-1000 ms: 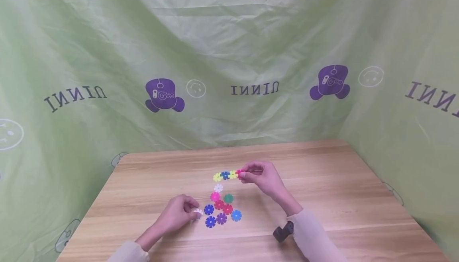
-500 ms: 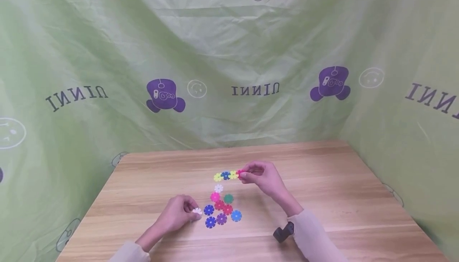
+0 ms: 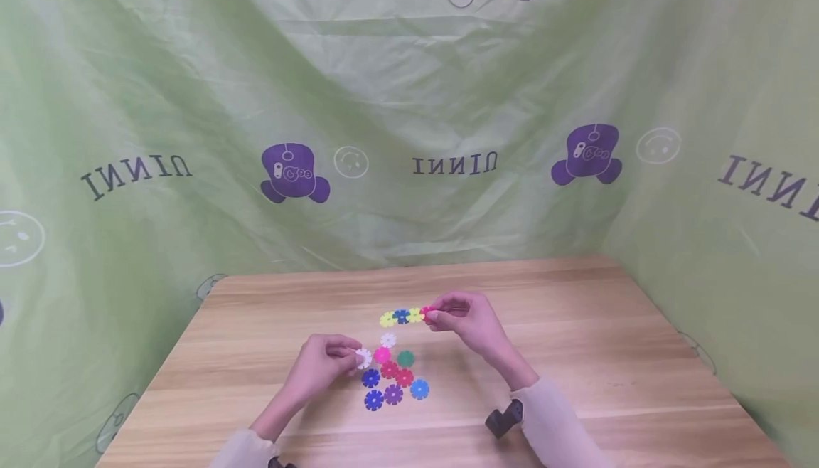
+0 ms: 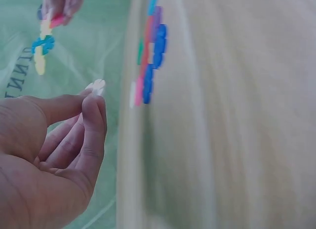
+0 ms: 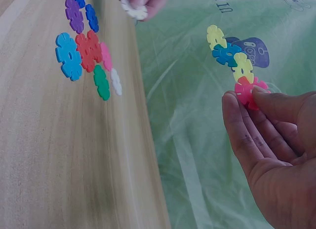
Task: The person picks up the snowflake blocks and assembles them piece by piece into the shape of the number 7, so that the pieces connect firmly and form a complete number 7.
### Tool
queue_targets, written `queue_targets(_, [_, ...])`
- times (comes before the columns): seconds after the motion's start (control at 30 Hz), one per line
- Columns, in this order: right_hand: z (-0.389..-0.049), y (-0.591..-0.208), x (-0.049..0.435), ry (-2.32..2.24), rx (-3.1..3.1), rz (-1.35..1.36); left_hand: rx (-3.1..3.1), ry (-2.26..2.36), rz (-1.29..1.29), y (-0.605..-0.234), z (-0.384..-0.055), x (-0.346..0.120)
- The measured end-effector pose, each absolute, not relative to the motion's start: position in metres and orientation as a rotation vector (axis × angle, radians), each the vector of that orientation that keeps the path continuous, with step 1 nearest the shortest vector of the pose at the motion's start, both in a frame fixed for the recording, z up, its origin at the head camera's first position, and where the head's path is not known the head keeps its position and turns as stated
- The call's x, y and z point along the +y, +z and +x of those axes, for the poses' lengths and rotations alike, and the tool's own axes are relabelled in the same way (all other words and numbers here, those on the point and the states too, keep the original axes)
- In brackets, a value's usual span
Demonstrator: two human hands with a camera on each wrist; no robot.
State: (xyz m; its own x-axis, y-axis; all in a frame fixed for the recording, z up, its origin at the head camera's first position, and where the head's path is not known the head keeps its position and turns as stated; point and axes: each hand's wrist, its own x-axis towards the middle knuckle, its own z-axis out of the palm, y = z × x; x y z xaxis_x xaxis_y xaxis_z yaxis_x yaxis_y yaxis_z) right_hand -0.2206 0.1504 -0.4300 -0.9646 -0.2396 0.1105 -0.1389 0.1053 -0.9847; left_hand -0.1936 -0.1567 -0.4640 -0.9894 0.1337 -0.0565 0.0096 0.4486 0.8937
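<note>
My left hand pinches a white snowflake disc between thumb and fingertips. In the left wrist view this disc shows its notched edge above the fingertips. My right hand pinches the pink disc at the near end of a joined chain, held up above the table. Beyond the pink one, the chain runs through a yellow disc, a blue disc and another yellow disc at the far end. The chain's free end points left, toward the left hand.
Several loose discs lie on the wooden table between the hands: white, pink, green, red, purple, light blue and dark blue. A green printed cloth hangs behind the table.
My left hand has lifted the white disc and moved it up and right, past the dark blue discs toward the chain. The right hand and its chain stay nearly where they were.
</note>
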Motion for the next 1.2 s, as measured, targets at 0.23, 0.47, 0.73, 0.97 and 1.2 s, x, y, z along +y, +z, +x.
queue_targets(0.23, [-0.221,-0.430,0.149,-2.003,2.274,-0.391,2.525,1.709,0.052,-0.451,-0.201,-0.149])
queue_targets(0.47, [-0.220,-0.431,0.149,-2.012,2.269,-0.396,2.416,1.860,0.015,-0.447,-0.207,-0.145])
queue_targets(0.73, [-0.221,-0.430,0.150,-2.003,2.278,-0.402,2.373,1.933,0.007,-0.439,-0.208,-0.137])
queue_targets(0.97, [-0.220,-0.427,0.150,-2.017,2.267,-0.387,2.337,1.966,0.005,-0.437,-0.210,-0.134])
queue_targets(1.2, [-0.220,-0.428,0.151,-2.009,2.261,-0.388,2.347,1.965,0.021,-0.437,-0.211,-0.133])
